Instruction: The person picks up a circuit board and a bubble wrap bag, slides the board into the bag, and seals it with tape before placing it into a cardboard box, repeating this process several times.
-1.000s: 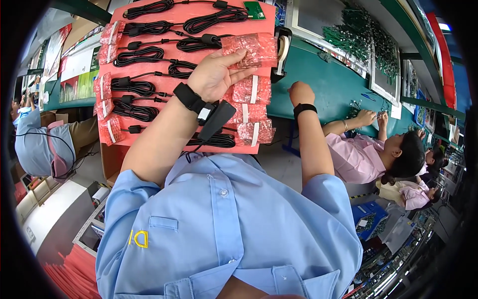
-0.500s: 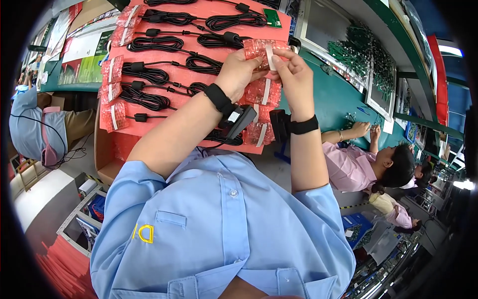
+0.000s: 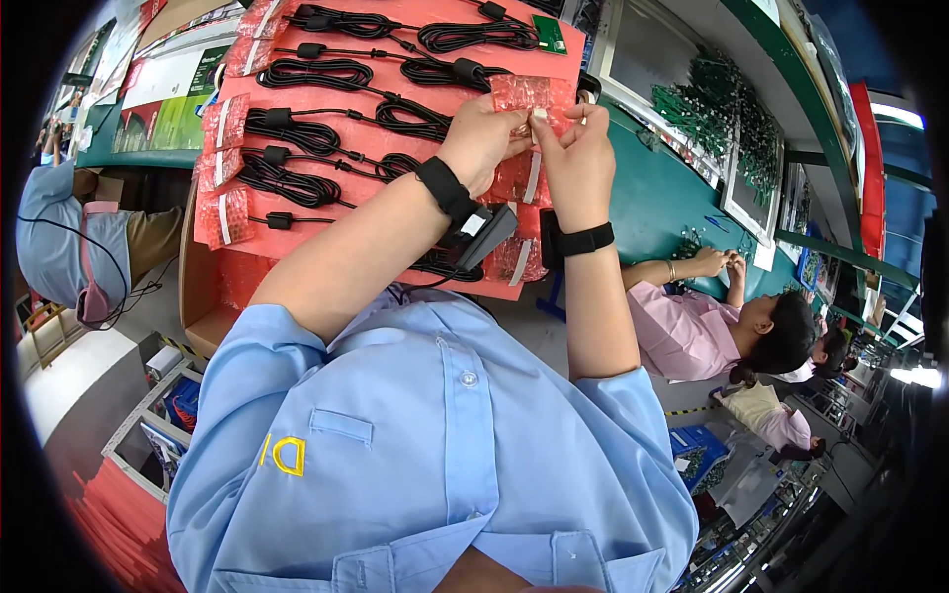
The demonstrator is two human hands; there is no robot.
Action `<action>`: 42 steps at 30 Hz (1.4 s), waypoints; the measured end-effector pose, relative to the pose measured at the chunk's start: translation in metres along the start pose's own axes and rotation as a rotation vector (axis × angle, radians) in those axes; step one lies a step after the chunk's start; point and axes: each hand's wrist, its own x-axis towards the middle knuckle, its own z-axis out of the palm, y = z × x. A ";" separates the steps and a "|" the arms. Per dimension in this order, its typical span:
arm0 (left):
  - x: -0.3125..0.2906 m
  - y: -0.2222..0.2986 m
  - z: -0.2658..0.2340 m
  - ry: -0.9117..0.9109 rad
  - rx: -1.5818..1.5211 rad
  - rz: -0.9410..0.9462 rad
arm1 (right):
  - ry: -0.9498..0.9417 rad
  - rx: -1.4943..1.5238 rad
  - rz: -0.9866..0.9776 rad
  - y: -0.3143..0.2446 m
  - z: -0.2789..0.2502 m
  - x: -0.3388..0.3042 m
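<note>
My left hand grips the lower left edge of a pinkish bubble-wrap pouch at the upper right of a red sheet. My right hand is closed in a pinch at the pouch's lower edge, on a white strip. Whether that strip still sticks to the pouch cannot be told. Another wrapped pouch with a white strip lies just below my hands. Coiled black cables with cylindrical lumps lie in rows to the left, several ending in wrapped pouches along the sheet's left side.
A green circuit board lies at the sheet's top right corner. The sheet rests over a cardboard box. To the right, a co-worker in pink sits at a green bench with a framed tray of boards. Another person is at left.
The white strip, which ran down across the pouch, now shows only as a short piece at my right thumb. My right hand has shifted slightly left and its fingers have drawn in.
</note>
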 end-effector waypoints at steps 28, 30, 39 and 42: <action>-0.062 0.049 -0.030 -0.097 0.729 0.297 | -0.586 -0.395 -0.700 -0.018 -0.012 0.053; -0.109 0.074 -0.068 -0.032 0.759 0.672 | -0.519 -0.441 -0.655 -0.005 0.002 0.053; -0.213 0.086 -0.466 1.295 0.788 0.759 | -0.432 -0.380 -0.471 0.012 -0.018 0.018; -0.176 0.016 -0.555 0.977 1.258 0.020 | -0.361 -0.491 -0.369 0.011 -0.024 0.013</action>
